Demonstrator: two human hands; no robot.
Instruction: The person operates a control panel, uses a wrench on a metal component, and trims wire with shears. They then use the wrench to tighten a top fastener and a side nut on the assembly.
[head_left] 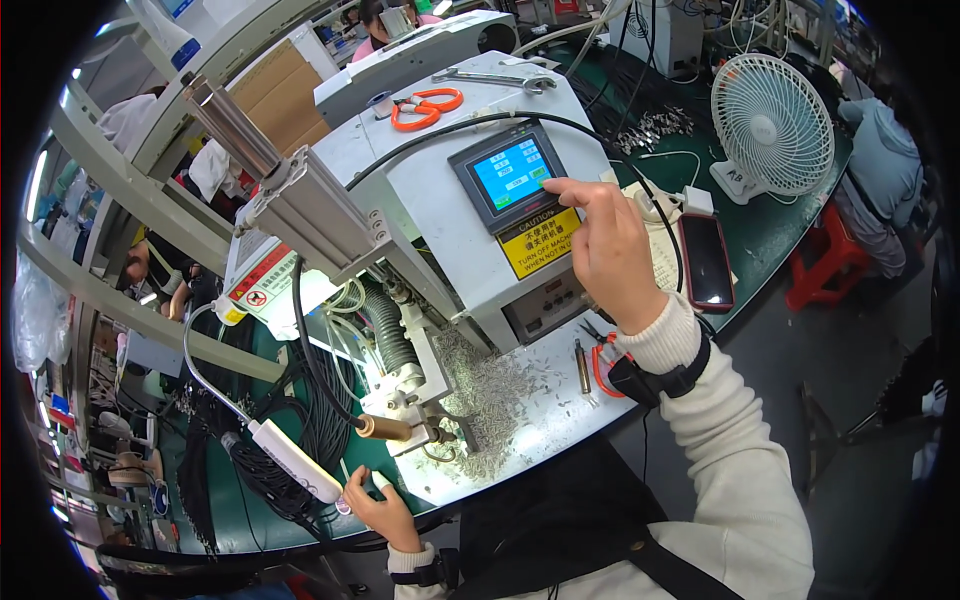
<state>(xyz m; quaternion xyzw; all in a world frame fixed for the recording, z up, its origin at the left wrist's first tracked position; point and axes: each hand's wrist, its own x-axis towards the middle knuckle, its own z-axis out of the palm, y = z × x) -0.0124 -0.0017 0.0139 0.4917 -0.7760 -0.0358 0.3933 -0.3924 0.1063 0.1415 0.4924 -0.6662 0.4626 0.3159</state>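
My right hand [612, 245] reaches over a white machine, index finger stretched to the lower right of a small touchscreen [512, 172] with a blue display. Its other fingers are loosely bent and I see nothing in them. Under the screen is a yellow caution label [538, 243]. At the machine's front edge is my left hand [385, 510], empty, fingers apart, with a white cover on one fingertip. Close to it are a white lamp bar [293, 460] on a bent neck and a brass-coloured cylinder [385, 428] at the machine's working head [425, 425].
Small metal clippings [490, 400] litter the machine's base. Beside them lie a screwdriver-like tool [583, 368] and orange-handled cutters [605, 365]. Orange scissors [425, 108] and a wrench [495, 80] rest on top. A phone [706, 262] and white fan [770, 130] are right; black cables [325, 400] left.
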